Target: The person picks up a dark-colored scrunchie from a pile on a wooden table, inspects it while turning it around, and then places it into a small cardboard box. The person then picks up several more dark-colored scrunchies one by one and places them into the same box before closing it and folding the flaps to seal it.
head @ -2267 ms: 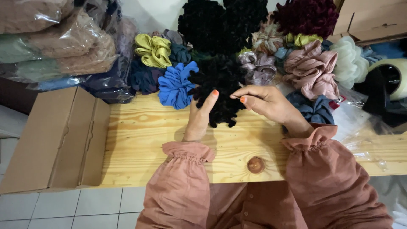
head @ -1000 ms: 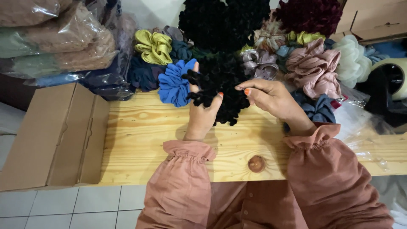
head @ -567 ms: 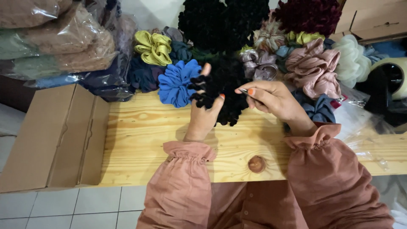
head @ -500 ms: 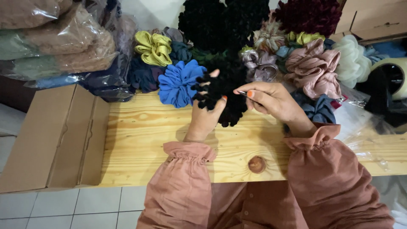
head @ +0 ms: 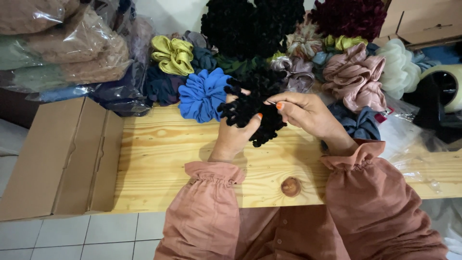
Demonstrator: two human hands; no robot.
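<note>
My left hand grips a black ruffled scrunchie from below, thumb pressed on its front, just above the wooden table. My right hand pinches the scrunchie's right side with thumb and forefinger; something thin may be between the fingertips, too small to tell. A blue scrunchie lies directly left of the black one. Both arms wear dusty pink sleeves with gathered cuffs.
Several scrunchies are piled along the table's far side: yellow-green, black, dark red, pink, pale green. Plastic bags of fabric sit far left. A cardboard box stands left. A tape roll is at right.
My left hand has lifted and turned the black scrunchie, working it between the fingers. My right hand has closed in on its right edge and now pinches it.
</note>
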